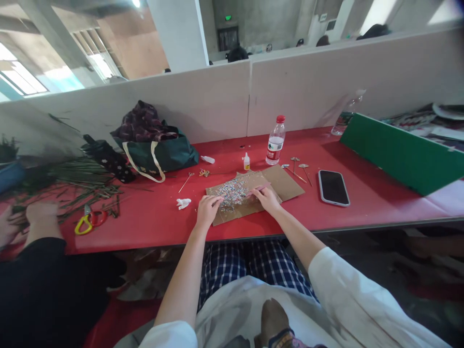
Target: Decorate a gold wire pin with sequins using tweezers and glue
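A pile of small glittery bits [232,194], silvery with specks of colour, is spread on a piece of brown cardboard [237,216] in front of me. My left hand [209,210] rests at the pile's left edge with its fingertips pinched together; whatever is between them is too small to make out. From the right, my right hand [267,199] reaches over the cardboard, its fingers closed on a slim pinkish tool [258,189] that points into the pile. A small white glue bottle [247,162] stands just behind the cardboard.
Thin stems with decorated tops [303,166] lie right, near a phone [334,187] and water bottle [276,140]. A green board [402,152] stands far right. Left are crumpled tissue [183,203], scissors [90,219], a green bag [170,154] and a co-worker's hand [42,212] by cut stems.
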A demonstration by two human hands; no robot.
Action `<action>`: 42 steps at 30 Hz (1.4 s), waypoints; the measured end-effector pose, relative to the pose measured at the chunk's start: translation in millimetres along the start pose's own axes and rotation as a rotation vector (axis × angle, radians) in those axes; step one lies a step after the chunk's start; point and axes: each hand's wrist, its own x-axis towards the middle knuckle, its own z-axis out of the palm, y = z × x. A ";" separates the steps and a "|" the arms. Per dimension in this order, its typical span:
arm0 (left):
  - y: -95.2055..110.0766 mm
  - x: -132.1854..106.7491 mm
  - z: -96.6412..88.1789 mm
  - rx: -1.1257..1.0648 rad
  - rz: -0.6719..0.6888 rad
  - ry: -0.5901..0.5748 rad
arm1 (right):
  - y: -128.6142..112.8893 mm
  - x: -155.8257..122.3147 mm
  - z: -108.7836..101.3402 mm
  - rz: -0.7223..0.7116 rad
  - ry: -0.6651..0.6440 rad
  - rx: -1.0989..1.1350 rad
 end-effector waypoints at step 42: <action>10.0 -13.5 -14.6 0.019 -0.303 0.394 | -4.3 -12.7 10.2 -0.119 0.334 -0.847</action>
